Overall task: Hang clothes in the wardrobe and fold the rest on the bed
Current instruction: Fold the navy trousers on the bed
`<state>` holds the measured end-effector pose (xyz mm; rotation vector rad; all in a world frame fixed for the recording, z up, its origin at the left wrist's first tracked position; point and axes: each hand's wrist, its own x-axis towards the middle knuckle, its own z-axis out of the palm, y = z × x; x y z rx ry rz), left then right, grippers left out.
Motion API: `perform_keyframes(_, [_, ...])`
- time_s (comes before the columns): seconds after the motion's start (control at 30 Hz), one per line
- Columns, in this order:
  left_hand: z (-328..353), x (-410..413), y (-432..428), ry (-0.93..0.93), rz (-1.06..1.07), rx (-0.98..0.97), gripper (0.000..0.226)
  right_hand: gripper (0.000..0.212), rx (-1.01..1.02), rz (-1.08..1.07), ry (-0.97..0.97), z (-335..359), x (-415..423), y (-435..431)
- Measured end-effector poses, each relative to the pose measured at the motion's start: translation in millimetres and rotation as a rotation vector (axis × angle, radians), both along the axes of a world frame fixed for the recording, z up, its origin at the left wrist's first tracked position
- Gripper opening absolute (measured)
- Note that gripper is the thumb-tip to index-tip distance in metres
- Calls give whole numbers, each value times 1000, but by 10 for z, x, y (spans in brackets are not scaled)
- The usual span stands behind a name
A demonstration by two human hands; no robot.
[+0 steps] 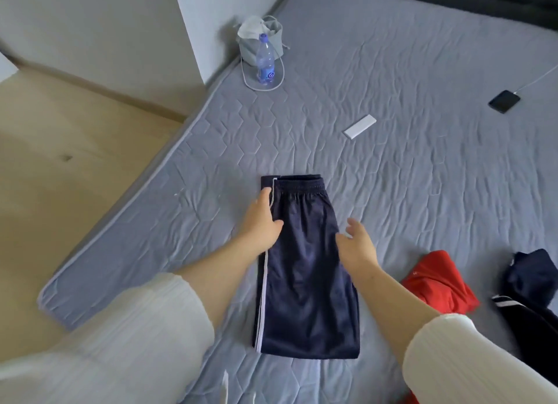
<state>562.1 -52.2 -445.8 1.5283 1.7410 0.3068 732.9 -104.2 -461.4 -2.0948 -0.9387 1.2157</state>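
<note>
Upper centre, a grey fabric bag (273, 41) is holding white cloth (250, 29). The left hand (262, 222) is lying flat on folded navy shorts (305, 283); the right hand (359, 246) is hovering open, empty.

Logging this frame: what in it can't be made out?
Head view only.
- Wardrobe: out of frame.
- Dark garment: cut off by the right edge; type unclear.
- Red garment: crumpled; type unclear.
- Bottle label: too small to read.
- Grey bag contents: hidden by its walls and white cloth.
- Right hand: contact with navy shorts unclear from above.
</note>
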Motion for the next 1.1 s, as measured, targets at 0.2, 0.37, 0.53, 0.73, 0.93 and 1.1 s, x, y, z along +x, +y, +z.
perform_keyframes(0.2, [-778, 137, -495, 51, -169, -158, 55, 47, -236, 245, -106, -696, 33, -512])
perform_keyframes(0.37, [-1297, 239, -955, 59, -243, -247, 52, 47, -285, 438, -154, -1160, 26, -771])
perform_keyframes(0.53, [-1818, 226, -1465, 216, -380, -303, 58, 47, -395, 598, -206, -1684, 29, -1122])
perform_keyframes(0.73, [-2410, 81, -1926, 605, -756, -127, 72, 60, -365, 860, -441, -2203, 111, -1490])
perform_keyframes(0.93, [-2692, 52, -1980, 760, -705, 116, 57, 69, -231, 1077, -792, -2548, 182, -1545])
perform_keyframes(1.1, [-2536, -26, -1926, 733, -676, 2, 40, 46, -201, 928, -673, -2448, 143, -1501])
